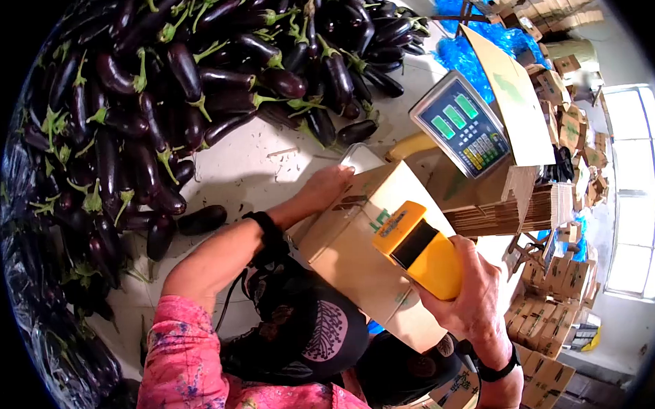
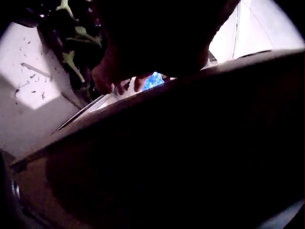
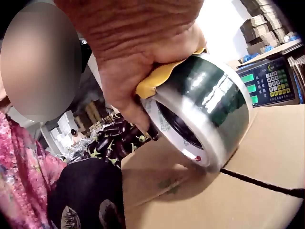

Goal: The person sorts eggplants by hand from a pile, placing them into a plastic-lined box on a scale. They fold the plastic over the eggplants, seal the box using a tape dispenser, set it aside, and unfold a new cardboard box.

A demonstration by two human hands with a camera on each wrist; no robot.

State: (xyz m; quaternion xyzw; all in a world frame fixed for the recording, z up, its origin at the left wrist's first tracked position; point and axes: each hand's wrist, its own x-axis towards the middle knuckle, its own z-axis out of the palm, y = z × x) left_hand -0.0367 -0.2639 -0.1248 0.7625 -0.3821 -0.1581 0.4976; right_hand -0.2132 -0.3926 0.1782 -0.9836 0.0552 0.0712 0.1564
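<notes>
A cardboard box point(image 1: 351, 265) lies tilted across the person's lap, its flaps meeting along a dark seam point(image 3: 262, 182) in the right wrist view. At its far end the left hand point(image 1: 328, 188) holds the edge, fingers bent over it; the left wrist view is mostly dark there. My right hand point(image 1: 471, 289) grips a yellow tape dispenser point(image 1: 439, 267) over the near part of the box. A wide roll of clear packing tape point(image 3: 209, 102) sits in the dispenser, low over the cardboard in the right wrist view.
Heaped eggplants point(image 1: 186, 72) cover the floor at left and ahead. Beyond the box stands a digital scale display point(image 1: 458, 124), with flattened cartons point(image 1: 551, 207) beside it. Blue plastic point(image 1: 452, 56) lies at the back; stacked boxes point(image 1: 544, 312) line the right side.
</notes>
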